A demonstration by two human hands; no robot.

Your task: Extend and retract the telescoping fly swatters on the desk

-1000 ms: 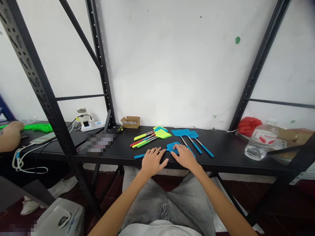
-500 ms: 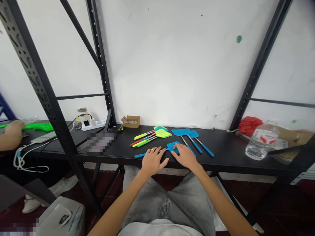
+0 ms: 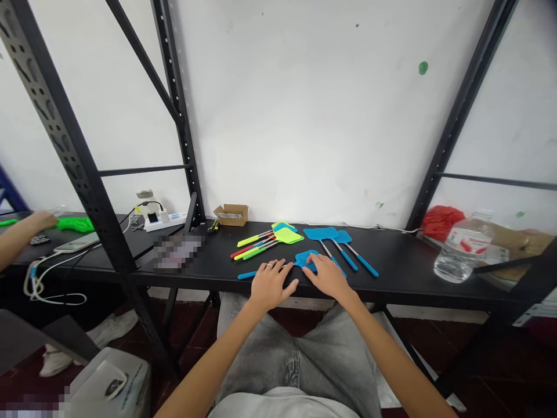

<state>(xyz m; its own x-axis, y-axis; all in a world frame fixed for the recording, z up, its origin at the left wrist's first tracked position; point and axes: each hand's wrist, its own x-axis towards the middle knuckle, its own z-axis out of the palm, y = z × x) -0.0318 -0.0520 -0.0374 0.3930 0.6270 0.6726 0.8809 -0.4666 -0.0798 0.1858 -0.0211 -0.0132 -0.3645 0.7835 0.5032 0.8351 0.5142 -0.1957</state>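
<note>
A blue fly swatter [image 3: 303, 259] lies flat near the table's front edge, its handle pointing left. My left hand [image 3: 270, 285], with a ring on one finger, rests over its shaft with the fingers apart. On the swatter's blue head lie the fingertips of my right hand [image 3: 327, 277], thumb spread away. Behind my left hand is a pile of fly swatters [image 3: 288, 235] in yellow, red, green and blue, handles to the left. Several more blue fly swatters [image 3: 321, 233] lie fanned behind my right hand, one handle partly hidden by it.
A small open cardboard box [image 3: 232, 217] stands by the wall. At right are a large plastic bottle [image 3: 461, 249] and a red bag [image 3: 442, 222]. Left of the black shelf post [image 3: 82, 157], another person's hand [image 3: 42, 220] is near bright green material [image 3: 75, 224], a phone and cables.
My hands and the swatters stay where they were. At far left, the other person's hand has moved to the right along the green material.
</note>
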